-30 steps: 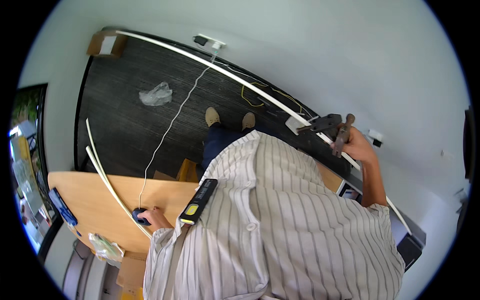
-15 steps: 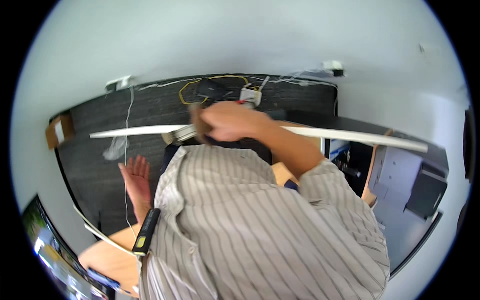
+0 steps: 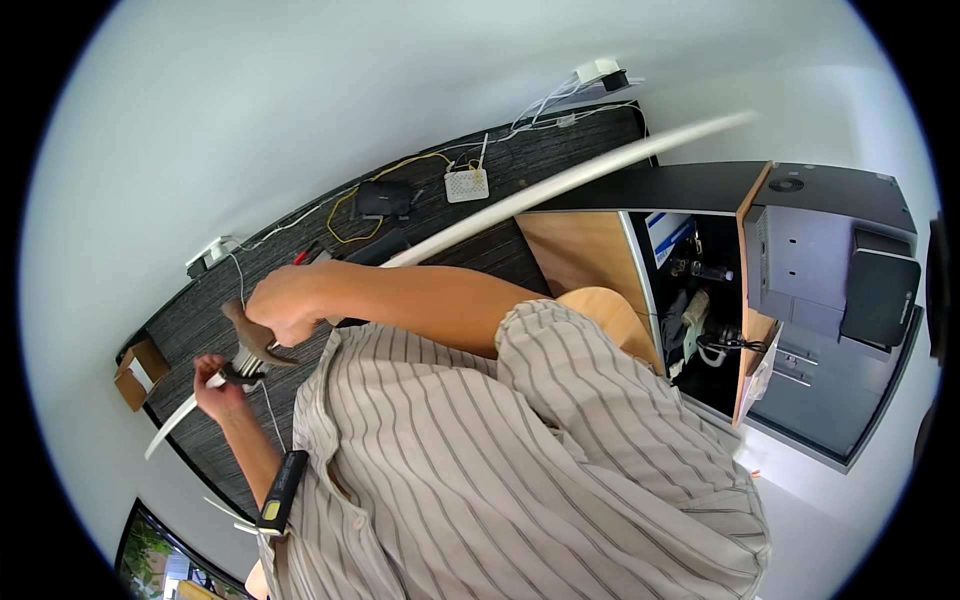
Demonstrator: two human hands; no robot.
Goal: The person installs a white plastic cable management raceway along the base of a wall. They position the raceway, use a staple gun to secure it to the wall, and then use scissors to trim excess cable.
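A long white bar (image 3: 570, 180) slants across the view, its near-left end (image 3: 172, 424) bending down past my left hand. My left hand (image 3: 222, 394) is closed round the bar near that end, beside a dark curved piece (image 3: 240, 376). Just right of it, my right hand (image 3: 290, 308) is closed on a brown, cloth-like piece (image 3: 255, 336) held against the bar. My right forearm hides the bar's middle. What the brown piece is made of I cannot tell for certain.
Behind the bar, a white router (image 3: 466, 185), a black box (image 3: 385, 198) and a yellow cable (image 3: 345, 238) lie on the dark surface. A cardboard box (image 3: 142, 376) sits far left. To the right stands an open cabinet (image 3: 700, 290) with bottles and cloths.
My left hand, open and apart before, now grips the bar. My right hand has moved left with the brown piece. The view has turned, and the bar now slants up to the right.
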